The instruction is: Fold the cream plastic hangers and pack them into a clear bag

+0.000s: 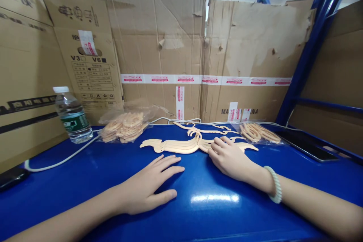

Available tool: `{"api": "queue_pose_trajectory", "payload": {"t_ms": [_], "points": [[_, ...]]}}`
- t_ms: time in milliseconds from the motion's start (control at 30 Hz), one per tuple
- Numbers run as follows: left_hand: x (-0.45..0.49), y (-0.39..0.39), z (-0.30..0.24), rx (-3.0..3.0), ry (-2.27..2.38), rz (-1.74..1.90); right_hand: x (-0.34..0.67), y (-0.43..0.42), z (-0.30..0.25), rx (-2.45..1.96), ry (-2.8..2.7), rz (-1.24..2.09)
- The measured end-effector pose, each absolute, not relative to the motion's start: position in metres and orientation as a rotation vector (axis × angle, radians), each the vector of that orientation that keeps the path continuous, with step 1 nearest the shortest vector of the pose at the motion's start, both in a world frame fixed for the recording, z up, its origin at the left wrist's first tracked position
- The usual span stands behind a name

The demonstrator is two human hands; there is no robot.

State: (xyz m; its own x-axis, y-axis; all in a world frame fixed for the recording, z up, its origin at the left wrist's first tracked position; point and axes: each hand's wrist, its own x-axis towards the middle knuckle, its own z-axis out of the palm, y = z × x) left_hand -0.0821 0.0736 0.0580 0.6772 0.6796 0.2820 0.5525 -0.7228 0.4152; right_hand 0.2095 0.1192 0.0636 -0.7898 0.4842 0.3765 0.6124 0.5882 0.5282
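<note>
A stack of cream-coloured plastic hangers (180,146) lies flat on the blue tabletop (198,219), hooks pointing to the back. My right hand (231,159), with a pale green bracelet (274,184) on its wrist, has its fingers curled over the right arm of the stack and hides part of it. My left hand (154,183) rests just in front of the stack, fingers stretched apart, holding nothing. Behind the stack lies another cream hanger (204,130), partly overlapped.
A clear bag of cream plastic pieces (124,125) sits at back left, beside a water bottle (73,115). Another bag of cream pieces (256,132) lies at right, near a dark phone (307,145). White cable (62,162) crosses the left; cardboard (161,53) walls the back.
</note>
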Motion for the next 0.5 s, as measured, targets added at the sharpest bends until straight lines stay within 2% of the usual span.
{"api": "queue_pose_trajectory", "payload": {"t_ms": [333,500], "points": [[-0.0814,0.0727,0.0535,2.586,1.010,0.657,0.2106,0.1195,0.0633,-0.973,-2.607,-0.778],[-0.0820,0.0727,0.0573,2.598,1.023,0.552,0.2107,0.1199,0.0628,-0.971,-2.605,-0.830]]}}
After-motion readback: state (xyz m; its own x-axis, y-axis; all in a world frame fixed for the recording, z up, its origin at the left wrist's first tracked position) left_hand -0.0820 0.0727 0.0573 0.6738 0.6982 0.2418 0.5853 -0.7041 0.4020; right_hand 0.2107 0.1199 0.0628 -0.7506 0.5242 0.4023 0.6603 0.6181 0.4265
